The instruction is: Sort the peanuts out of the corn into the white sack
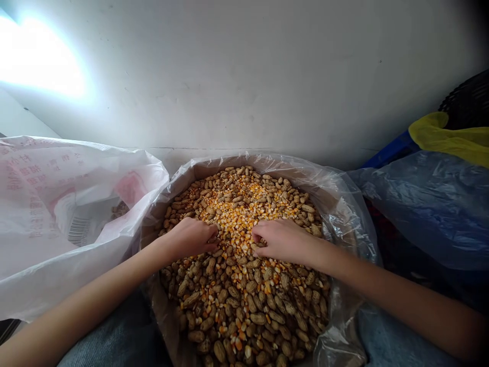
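Note:
A large heap of unshelled peanuts (267, 318) mixed with yellow corn kernels (237, 221) fills a bag-lined container. My left hand (193, 237) is over the left middle of the heap, fingers curled in and close to the peanuts; what is inside them is hidden. Across a strip of corn, my right hand (280, 239) is bent down with thumb and fingers drawn together around what looks like a peanut (257, 246). Peanuts lie thickest at the near side and round the rim.
Clear plastic lining (340, 204) rises round the heap. On the left stands an open white printed sack (84, 158) with some peanuts visible inside. A bluish plastic bag (428, 204) and a yellow bag (451, 135) lie at right. Behind is a pale wall (244, 76).

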Demonstrator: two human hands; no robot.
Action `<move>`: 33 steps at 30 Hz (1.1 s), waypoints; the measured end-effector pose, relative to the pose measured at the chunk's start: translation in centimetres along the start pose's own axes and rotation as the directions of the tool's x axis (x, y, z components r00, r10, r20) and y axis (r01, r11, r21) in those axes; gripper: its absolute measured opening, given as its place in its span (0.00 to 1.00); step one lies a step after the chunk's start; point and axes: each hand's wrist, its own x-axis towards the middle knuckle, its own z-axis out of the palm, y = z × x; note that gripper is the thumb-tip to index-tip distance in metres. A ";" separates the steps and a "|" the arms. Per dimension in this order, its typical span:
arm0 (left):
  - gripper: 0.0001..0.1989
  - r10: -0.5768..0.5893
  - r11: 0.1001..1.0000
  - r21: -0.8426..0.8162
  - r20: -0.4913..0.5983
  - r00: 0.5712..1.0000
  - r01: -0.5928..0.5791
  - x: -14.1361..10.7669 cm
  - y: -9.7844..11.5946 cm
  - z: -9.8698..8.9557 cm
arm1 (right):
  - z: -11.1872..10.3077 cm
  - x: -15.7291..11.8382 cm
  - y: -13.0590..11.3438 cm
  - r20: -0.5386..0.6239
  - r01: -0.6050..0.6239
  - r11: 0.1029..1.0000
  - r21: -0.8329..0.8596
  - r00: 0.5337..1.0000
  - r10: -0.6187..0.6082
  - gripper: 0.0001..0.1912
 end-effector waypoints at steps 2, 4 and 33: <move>0.15 -0.014 0.999 0.034 0.015 1.000 0.013 0.1 0.1 0.1 | 0.4 0.1 -0.2 0.014 0.014 0.997 -0.081 1.000 -0.013 0.07; 0.15 -0.012 0.999 0.039 0.022 1.000 0.011 0.1 0.0 0.1 | 0.6 0.2 -0.2 0.015 0.014 0.998 -0.067 1.000 -0.013 0.07; 0.08 0.114 0.091 -0.995 0.042 0.993 0.032 0.4 -0.3 -0.6 | -1.0 0.5 2.2 0.141 -0.152 -0.030 0.988 0.963 -0.228 0.15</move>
